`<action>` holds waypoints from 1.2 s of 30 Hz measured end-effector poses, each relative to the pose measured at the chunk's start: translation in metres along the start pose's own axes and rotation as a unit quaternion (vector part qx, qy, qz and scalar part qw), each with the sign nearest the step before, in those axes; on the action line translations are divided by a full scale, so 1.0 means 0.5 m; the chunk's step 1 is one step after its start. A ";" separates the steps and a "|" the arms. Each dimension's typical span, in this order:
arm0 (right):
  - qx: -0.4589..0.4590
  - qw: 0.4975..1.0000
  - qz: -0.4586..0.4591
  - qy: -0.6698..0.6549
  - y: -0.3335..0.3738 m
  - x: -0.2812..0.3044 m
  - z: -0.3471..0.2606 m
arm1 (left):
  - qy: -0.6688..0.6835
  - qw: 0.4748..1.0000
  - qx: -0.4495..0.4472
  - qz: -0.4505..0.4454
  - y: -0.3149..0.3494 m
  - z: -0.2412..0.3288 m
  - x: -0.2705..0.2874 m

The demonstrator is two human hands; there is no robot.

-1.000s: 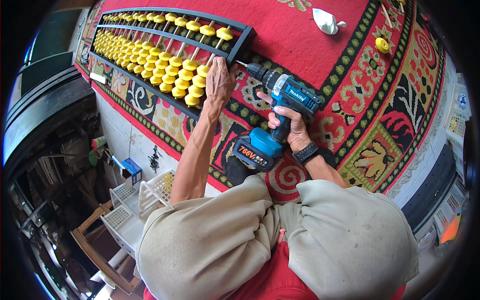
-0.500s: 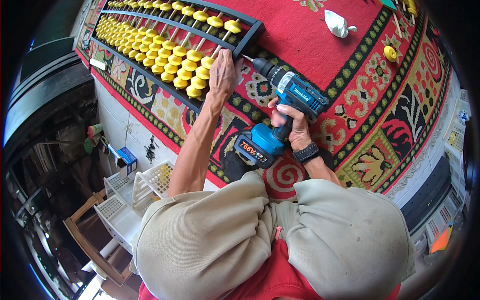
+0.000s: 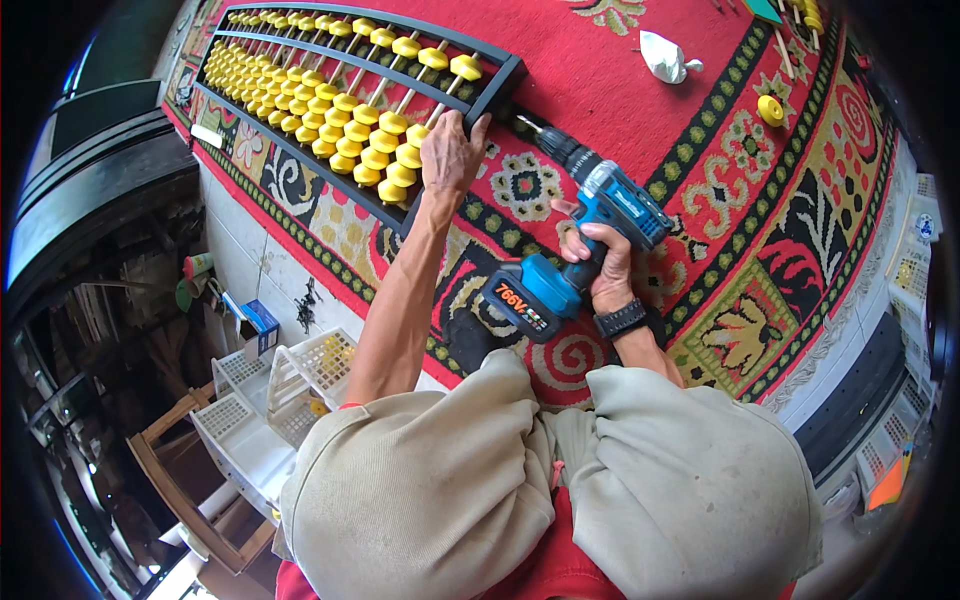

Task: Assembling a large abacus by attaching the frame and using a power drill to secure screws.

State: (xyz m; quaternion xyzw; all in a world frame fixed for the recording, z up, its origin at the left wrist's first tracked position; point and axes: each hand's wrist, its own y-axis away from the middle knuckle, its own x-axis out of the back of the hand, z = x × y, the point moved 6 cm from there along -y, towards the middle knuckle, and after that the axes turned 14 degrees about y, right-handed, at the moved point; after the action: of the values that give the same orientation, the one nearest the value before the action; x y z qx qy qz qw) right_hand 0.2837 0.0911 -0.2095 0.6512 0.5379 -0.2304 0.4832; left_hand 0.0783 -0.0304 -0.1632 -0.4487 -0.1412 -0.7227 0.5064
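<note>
A long abacus with a black frame (image 3: 498, 90) and rows of yellow beads (image 3: 375, 158) lies at the upper left on the red patterned carpet. My left hand (image 3: 452, 158) is closed on its near right end, fingers curled over the end bar. In my right hand (image 3: 606, 265) is a blue and black cordless drill (image 3: 622, 198), gripped by its handle, with the index finger stretched out by the trigger. The drill's bit (image 3: 528, 123) points up and left toward the end bar, with a small gap between them. The drill's battery (image 3: 520, 305) is toward me.
A crumpled white bag (image 3: 665, 57) and a loose yellow bead (image 3: 770, 110) lie on the carpet (image 3: 600, 90) at the right. More beads on rods (image 3: 810, 17) are at the far right. White plastic baskets (image 3: 240, 420) and a blue box (image 3: 262, 322) stand at the left.
The drill has moved right, so its bit has drawn away from the abacus's end bar. My left hand still grips the frame. The whole view has shifted slightly.
</note>
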 end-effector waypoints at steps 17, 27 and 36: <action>0.015 0.994 0.041 0.096 -0.039 -0.005 -0.146 | -0.021 0.988 -0.128 0.090 -0.105 0.113 0.007; 0.028 0.997 0.040 0.055 -0.076 0.009 -0.157 | 0.125 0.992 0.019 0.009 -0.166 0.053 -0.068; 0.007 0.998 0.012 0.064 -0.094 0.022 -0.146 | 0.171 0.978 0.120 0.006 -0.169 0.049 -0.051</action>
State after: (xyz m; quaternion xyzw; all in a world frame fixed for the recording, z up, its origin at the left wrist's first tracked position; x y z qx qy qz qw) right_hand 0.2279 0.1584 -0.2052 0.6743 0.5586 -0.1859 0.4458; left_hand 0.0202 0.0389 -0.1489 -0.2559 -0.1353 -0.7632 0.5777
